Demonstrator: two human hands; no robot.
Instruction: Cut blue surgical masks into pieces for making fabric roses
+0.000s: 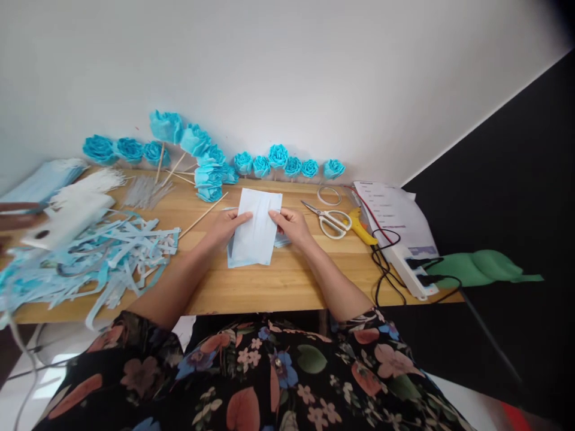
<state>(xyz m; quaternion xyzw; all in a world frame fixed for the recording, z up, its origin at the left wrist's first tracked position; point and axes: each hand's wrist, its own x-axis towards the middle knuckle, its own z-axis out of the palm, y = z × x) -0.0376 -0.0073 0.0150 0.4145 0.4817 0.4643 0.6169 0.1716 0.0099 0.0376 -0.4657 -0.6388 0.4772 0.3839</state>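
Observation:
Between both hands I hold up a pale blue face mask (256, 233), its pleats running lengthwise and no ear loops visible on it. My left hand (227, 226) pinches its left edge, thumb on the front. On the opposite edge my right hand (291, 226) pinches it the same way. More light blue mask material peeks out behind and below it, partly hidden. Scissors (330, 220) with white handles lie to the right of my right hand. A thin wooden stick (203, 215) rests on the table left of my left hand.
Blue crafted flowers (278, 157) line the wall. Cut blue strips (121, 251) heap at left, near a white device (67, 221), stacked masks (42, 179) and another person's hand (18, 216). At right are a tape roll (329, 195), yellow glue gun (360, 227), power strip (411, 272) and papers (395, 212).

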